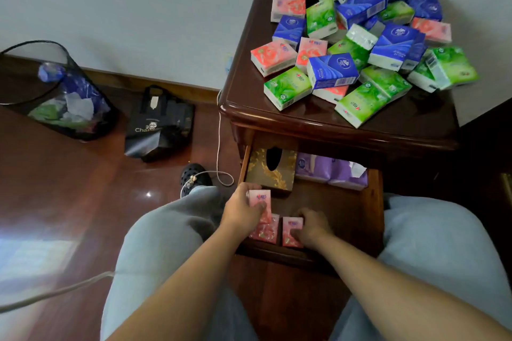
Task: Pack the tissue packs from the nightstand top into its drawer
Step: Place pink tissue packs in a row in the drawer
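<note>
The drawer (371,202) of the nightstand (277,113) is pulled out toward the person's knees, which puts its near, open part right under both hands. The left hand (243,212) has its fingers curled round a pink tissue pack (260,199), held upright near the drawer's left wall and just above another pink pack (264,231) that already stands against the near edge; it looks as if this one is being set down behind or beside that pack to begin a tidy row. The right hand (311,225) grips a third pink pack (291,230), also on end and just beside the second, probably steadying it so the narrow packs do not topple while the row is still short. Standing them on end likely saves room, since much remains to go in. The far part of the drawer is taken already: a gold-patterned tissue box (259,167) sits in the far left corner and purple tissue packs (332,171) lie along the far edge, so new packs have to fill from the near edge. Most of the job seems still ahead: a loose heap of green, blue and pink packs (360,44) covers the nightstand top, spread from the far edge toward the front right corner.
</note>
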Motion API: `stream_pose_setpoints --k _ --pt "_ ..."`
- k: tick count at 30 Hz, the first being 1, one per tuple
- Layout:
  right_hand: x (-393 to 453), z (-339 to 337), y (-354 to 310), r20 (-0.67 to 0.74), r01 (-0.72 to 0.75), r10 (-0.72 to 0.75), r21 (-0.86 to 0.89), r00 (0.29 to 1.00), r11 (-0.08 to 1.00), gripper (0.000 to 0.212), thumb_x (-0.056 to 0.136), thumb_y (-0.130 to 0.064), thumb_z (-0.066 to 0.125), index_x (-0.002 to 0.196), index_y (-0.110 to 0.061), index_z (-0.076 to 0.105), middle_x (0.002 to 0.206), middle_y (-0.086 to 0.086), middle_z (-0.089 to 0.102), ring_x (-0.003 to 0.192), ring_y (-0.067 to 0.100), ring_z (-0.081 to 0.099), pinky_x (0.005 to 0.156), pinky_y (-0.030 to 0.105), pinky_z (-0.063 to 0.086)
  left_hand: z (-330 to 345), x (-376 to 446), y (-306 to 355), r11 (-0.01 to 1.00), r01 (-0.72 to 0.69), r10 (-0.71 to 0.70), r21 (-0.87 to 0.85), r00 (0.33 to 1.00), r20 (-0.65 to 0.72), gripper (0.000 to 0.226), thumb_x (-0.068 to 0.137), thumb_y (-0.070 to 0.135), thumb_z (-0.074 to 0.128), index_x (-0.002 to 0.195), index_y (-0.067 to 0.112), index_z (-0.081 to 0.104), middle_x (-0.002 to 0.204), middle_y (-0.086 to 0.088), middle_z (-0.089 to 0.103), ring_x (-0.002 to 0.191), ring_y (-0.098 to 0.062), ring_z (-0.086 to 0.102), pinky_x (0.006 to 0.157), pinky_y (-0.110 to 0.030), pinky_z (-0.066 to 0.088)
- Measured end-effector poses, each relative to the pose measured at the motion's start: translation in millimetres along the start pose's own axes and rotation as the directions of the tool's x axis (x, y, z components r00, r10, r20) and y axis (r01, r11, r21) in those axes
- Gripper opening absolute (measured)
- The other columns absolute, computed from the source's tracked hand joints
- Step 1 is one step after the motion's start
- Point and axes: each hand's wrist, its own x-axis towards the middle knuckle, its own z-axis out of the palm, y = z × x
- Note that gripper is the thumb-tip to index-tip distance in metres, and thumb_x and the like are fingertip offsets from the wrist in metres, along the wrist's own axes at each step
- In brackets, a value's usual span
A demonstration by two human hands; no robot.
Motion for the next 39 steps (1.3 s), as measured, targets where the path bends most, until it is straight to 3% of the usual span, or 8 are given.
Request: stream_pose_setpoints --k 8,14,17,21,25,30,34,39 --pt "8.2 -1.7 -1.1 -0.025 0.081 -0.081 -0.006 0.996 0.997 0.04 0.086 -0.019 0.082 0.124 -0.018 0.07 0.129 0.01 0.063 0.111 0.023 0.066 0.099 0.03 0.053 4.2 3.2 6.4 1.0 -0.008 0.009 -0.02 0.999 0.05 0.037 0.101 0.015 0.066 0.133 0.027 0.054 0.121 -0.005 0.069 0.099 -0.019 0.072 0.078 -0.032 0.062" --pt "3.8 -10.1 0.9 -0.028 0.09 -0.089 0.043 0.996 0.995 0.044 0.093 -0.032 0.076 0.133 -0.02 0.066 0.132 0.002 0.065 0.119 0.02 0.063 0.1 0.03 0.051 5.5 -1.8 9.3 0.999 -0.023 0.027 -0.047 0.996 0.087 0.035 0.1 0.01 0.066 0.13 0.027 0.056 0.116 -0.005 0.07 0.094 -0.018 0.073 0.068 -0.025 0.06" --pt "-5.5 -21.0 -7.4 -0.242 0.205 -0.143 0.259 0.96 0.944 0.033 0.098 -0.039 0.069 0.125 -0.021 0.067 0.122 0.0 0.065 0.114 0.019 0.064 0.089 0.028 0.052 10.4 -5.0 12.7 0.997 -0.064 0.069 -0.038 0.989 0.134 0.043 0.096 0.001 0.067 0.126 0.03 0.058 0.104 0.001 0.071 0.081 -0.012 0.073 0.062 -0.025 0.062" --pt "-28.6 -42.6 -21.0 -0.089 0.213 -0.212 0.695 0.973 0.687 0.034 0.093 -0.048 0.072 0.123 -0.034 0.064 0.116 -0.004 0.072 0.108 0.013 0.071 0.085 0.026 0.06 24.3 -7.6 13.9 0.991 -0.108 0.124 -0.083 0.969 0.214 0.066 0.089 -0.007 0.07 0.137 0.033 0.049 0.102 -0.005 0.073 0.078 -0.015 0.076 0.064 -0.029 0.062" --pt "-45.1 -52.6 -0.6 -0.083 0.31 -0.332 0.619 0.94 0.722 0.04 0.085 -0.034 0.084 0.122 -0.03 0.067 0.108 -0.008 0.076 0.098 0.005 0.072 0.083 0.023 0.061 40.7 -5.2 13.4 0.99 -0.124 0.137 -0.064 0.952 0.273 0.085 0.083 -0.001 0.079 0.15 0.029 0.035 0.107 -0.004 0.072 0.09 -0.014 0.074 0.073 -0.028 0.06" --pt "-39.6 -59.1 33.0 -0.104 0.214 -0.19 0.58 0.976 0.786 0.037 0.092 -0.021 0.079 0.125 -0.029 0.065 0.111 -0.005 0.072 0.098 0.009 0.072 0.075 0.021 0.057 54.7 -5.8 17.1 0.975 -0.119 0.054 0.19 0.948 0.313 0.069 0.089 0.005 0.075 0.15 0.019 0.044 0.134 -0.007 0.06 0.113 -0.02 0.066 0.092 -0.036 0.059" --pt "-23.7 -56.7 54.3 -0.099 0.052 -0.024 0.292 0.995 0.955 0.034 0.093 -0.019 0.077 0.124 -0.029 0.068 0.117 -0.003 0.072 0.103 0.014 0.068 0.089 0.031 0.056 53.2 -6.7 14.6 0.759 -0.187 -0.01 0.624 0.955 0.298 0.052 0.097 0.016 0.062 0.147 0.027 0.051 0.152 -0.007 0.043 0.137 -0.031 0.048 0.113 -0.045 0.045" --pt "-10.2 -41.7 44.4 0.008 0.009 -0.01 0.179 1.0 0.984 0.045 0.094 -0.01 0.071 0.133 -0.028 0.063 0.124 -0.001 0.068 0.107 0.015 0.066 0.089 0.027 0.055 54.1 -5.2 11.5 0.663 -0.181 -0.087 0.727 0.945 0.314 0.058 0.1 0.027 0.057 0.156 0.029 0.04 0.162 -0.01 0.028 0.148 -0.039 0.029 0.119 -0.052 0.034"
